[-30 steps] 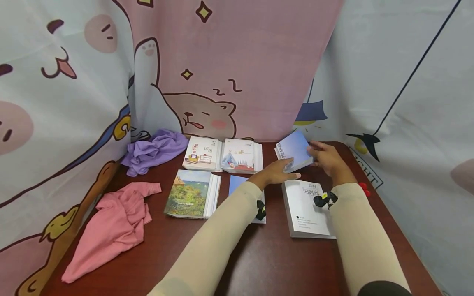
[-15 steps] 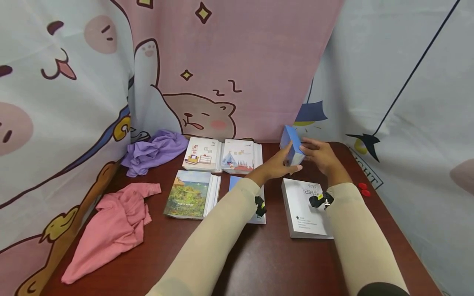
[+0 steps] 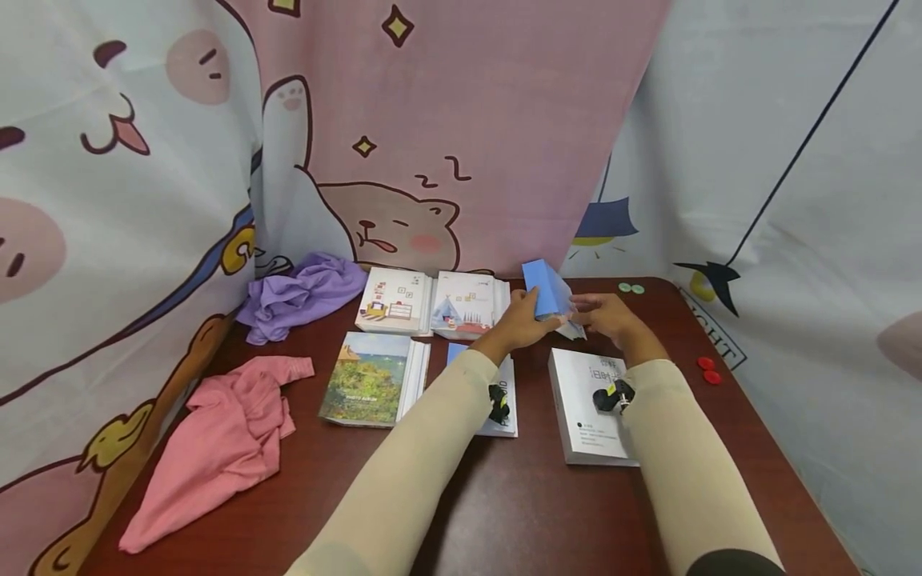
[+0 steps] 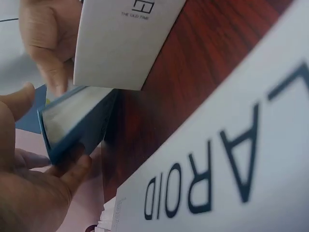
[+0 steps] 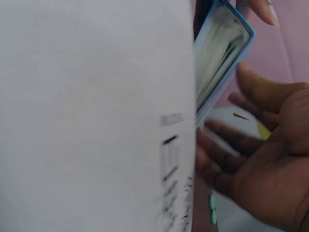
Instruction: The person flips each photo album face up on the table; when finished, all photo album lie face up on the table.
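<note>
My left hand [image 3: 520,322] grips a blue photo album [image 3: 543,288] at the back right, its blue spine facing left and its page edges showing in the left wrist view. Fingers of my right hand [image 3: 611,317] lie loosely extended at the album's other side, in the right wrist view. The album stands tilted behind a thick white album [image 3: 587,408] with dark lettering. Under my left forearm lies another blue and white album [image 3: 508,404], partly hidden; its lettering [image 4: 198,191] fills much of the left wrist view.
An album with a landscape cover [image 3: 370,376] lies left of centre. Behind it are two white illustrated albums [image 3: 392,300]. Pink cloth [image 3: 223,440] and purple cloth [image 3: 302,292] lie at left. Two red discs [image 3: 709,370] and two green discs [image 3: 631,288] sit at right.
The blue album has turned from cover up to spine left and shifted left, both hands moving with it. The green discs at the back right corner have come into sight.
</note>
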Demonstrator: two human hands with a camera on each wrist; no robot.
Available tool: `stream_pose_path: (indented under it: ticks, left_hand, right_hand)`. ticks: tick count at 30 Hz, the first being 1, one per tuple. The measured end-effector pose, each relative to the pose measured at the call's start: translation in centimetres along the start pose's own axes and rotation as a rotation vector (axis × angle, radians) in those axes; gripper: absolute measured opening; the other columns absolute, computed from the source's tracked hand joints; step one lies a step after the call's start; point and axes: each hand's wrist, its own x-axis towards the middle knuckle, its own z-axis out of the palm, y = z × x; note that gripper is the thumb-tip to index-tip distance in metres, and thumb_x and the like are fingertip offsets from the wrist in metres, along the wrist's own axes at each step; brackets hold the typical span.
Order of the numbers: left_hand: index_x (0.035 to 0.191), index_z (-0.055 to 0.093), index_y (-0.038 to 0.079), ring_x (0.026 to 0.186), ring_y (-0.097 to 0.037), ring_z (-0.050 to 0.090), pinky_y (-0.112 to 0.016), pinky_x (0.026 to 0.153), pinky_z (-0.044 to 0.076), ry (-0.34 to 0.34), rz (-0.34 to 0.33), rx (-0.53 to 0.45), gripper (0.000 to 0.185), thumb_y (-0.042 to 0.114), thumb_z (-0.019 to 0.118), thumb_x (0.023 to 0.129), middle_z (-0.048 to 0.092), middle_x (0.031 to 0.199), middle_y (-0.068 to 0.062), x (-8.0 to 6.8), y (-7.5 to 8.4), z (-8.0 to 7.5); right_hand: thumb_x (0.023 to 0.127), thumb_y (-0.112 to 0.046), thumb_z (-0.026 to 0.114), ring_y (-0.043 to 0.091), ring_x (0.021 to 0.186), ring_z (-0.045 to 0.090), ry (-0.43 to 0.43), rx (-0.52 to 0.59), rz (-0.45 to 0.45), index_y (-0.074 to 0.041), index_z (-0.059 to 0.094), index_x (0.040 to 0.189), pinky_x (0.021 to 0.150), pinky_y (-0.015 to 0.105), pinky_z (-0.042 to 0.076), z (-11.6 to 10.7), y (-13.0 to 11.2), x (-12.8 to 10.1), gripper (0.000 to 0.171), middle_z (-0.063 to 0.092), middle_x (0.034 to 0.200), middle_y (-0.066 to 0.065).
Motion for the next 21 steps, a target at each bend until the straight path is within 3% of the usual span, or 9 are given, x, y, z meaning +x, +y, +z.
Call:
stream_pose_path:
  ticks: [4,11,21]
  left_hand:
    - [0.175,0.019,0.007,0.154,-0.037,0.048,-0.045,0.125,0.046,0.021,-0.017,0.084,0.095,0.054,0.064,0.106,0.025,0.173,-0.023,0.1,-0.3,0.1]
    - [0.175,0.021,0.005,0.166,-0.038,0.034,-0.046,0.132,0.039,-0.041,-0.014,0.221,0.095,0.056,0.062,0.106,0.014,0.182,-0.023,0.2,-0.5,0.3]
    - [0.174,0.019,0.003,0.170,-0.034,0.025,-0.047,0.136,0.030,-0.158,-0.013,0.216,0.092,0.049,0.061,0.107,0.022,0.181,-0.023,0.0,-1.3,0.4]
  right_hand:
    - [0.107,-0.021,0.071,0.051,0.153,0.046,-0.017,-0.135,0.028,-0.004,0.048,0.164,0.127,0.066,0.038,0.2,0.2,0.0,0.064,0.040,0.169,0.033]
    - [0.104,-0.025,0.075,0.053,0.154,0.045,-0.037,-0.223,0.048,-0.007,0.049,0.164,0.128,0.068,0.036,0.2,-0.2,0.0,0.068,0.038,0.170,0.034]
    - [0.103,-0.030,0.077,0.053,0.159,0.037,-0.008,-0.367,0.103,-0.009,0.051,0.163,0.128,0.069,0.035,0.3,-0.2,0.1,0.069,0.036,0.172,0.032]
